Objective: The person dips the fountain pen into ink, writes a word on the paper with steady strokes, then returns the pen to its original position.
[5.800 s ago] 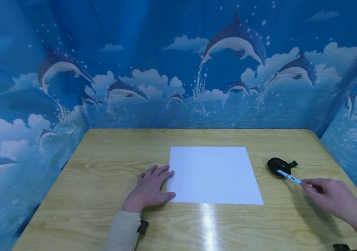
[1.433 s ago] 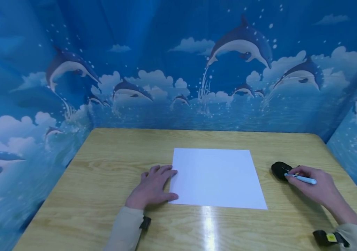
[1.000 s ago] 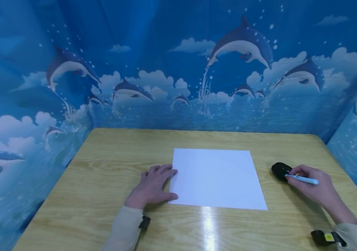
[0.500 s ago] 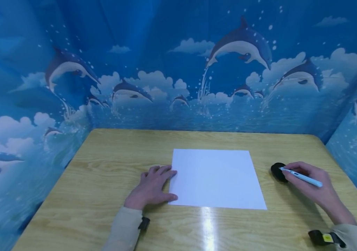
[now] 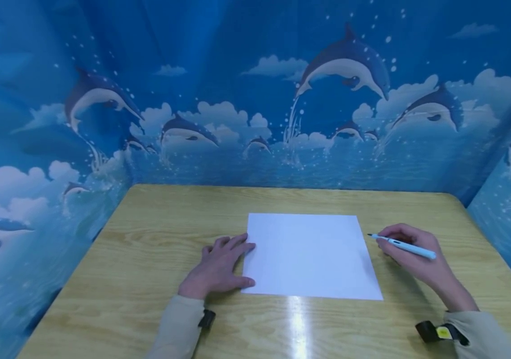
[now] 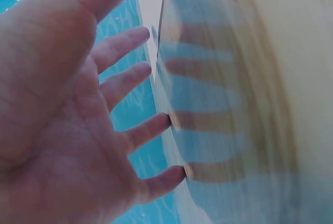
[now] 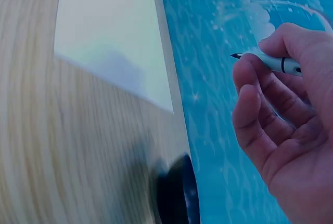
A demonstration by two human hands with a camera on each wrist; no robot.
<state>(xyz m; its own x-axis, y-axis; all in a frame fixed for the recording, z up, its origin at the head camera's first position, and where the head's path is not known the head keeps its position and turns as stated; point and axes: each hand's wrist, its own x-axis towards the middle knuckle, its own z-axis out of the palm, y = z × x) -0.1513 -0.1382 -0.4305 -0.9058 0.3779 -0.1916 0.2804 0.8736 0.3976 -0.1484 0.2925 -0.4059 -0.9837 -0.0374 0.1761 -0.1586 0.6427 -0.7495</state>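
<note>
— Blue fabric backdrop (image 5: 255, 162) printed with leaping dolphins and white clouds, and in front of it a pale wood-grain table (image 5: 170, 214) with rounded far corners. What does the right hand (image 5: 423, 267) have?

— A slim light-blue pen (image 5: 401, 245) with a dark pointed tip, pinched between thumb and fingers. The tip points left from the grip, and the barrel's back end slants down to the right across the hand.

— And left of that grip?

— A white rectangular sheet of paper (image 5: 309, 254), lying flat between the two hands. The pen tip is just beside its right edge, apart from it.

— How about the left hand (image 5: 217, 267)?

— Spread wide, thumb and fingers well separated. The thumb and forefinger tips rest on the sheet's left edge.

— Anything else near the pen grip?

— A glossy black rounded object (image 7: 177, 193), below and to the left of it in the right wrist view, cut off by the frame. I can't tell what it is. Behind the grip come a black strapped device (image 5: 428, 331) with a yellow patch and a beige sleeve (image 5: 482, 331).
</note>
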